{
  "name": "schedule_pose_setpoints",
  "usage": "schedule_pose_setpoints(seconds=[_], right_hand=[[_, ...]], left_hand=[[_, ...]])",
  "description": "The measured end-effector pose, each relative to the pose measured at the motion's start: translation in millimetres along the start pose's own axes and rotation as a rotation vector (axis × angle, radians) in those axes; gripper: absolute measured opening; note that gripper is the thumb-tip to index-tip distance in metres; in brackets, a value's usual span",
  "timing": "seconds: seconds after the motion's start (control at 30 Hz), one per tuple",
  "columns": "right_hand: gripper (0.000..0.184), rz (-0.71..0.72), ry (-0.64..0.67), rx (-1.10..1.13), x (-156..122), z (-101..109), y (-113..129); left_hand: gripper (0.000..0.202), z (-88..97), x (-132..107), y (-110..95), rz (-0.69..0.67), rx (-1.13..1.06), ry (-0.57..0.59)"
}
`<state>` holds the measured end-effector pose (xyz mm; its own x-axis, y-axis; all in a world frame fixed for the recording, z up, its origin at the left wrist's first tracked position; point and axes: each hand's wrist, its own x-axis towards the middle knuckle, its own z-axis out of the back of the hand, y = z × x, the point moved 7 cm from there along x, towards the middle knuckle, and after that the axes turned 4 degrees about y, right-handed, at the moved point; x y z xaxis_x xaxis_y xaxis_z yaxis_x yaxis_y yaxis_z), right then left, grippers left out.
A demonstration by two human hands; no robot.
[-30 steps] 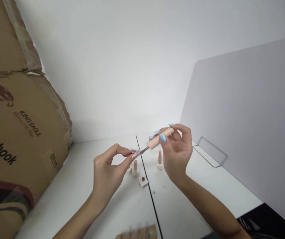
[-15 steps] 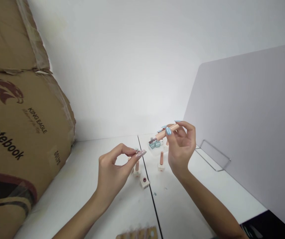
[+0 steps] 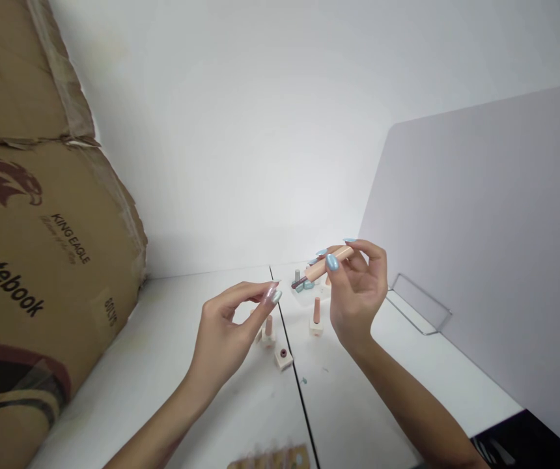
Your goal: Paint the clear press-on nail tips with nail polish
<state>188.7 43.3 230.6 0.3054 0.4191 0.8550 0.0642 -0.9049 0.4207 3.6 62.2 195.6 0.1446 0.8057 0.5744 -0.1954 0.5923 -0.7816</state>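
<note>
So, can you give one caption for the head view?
Right hand pinches a peach cosmetic tube over a white table beside the open left hand.

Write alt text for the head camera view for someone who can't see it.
A person's right hand holds a peach tube in its fingertips above a white table, and the left hand hovers beside it, fingers curled. Below stand peach pegs on cream bases and teal pieces, with a large cardboard sheet on the left.

Bright, even light; soft shadow under left hand [image 3: 224, 332]; edges bowed.
</note>
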Motion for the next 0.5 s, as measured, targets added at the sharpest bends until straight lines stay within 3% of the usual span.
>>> schedule_pose_setpoints(seconds=[0.3, 0.5], right_hand=[[0.027, 0.007, 0.01, 0.023, -4, -2, 0], [0.031, 0.034, 0.169, 0.063, -9, -14, -1]], left_hand=[[0.014, -1.4, 1, 6, 0.037, 0.027, 0.001], [0.016, -5.2, 4, 2, 0.058, -0.007, 0.02]])
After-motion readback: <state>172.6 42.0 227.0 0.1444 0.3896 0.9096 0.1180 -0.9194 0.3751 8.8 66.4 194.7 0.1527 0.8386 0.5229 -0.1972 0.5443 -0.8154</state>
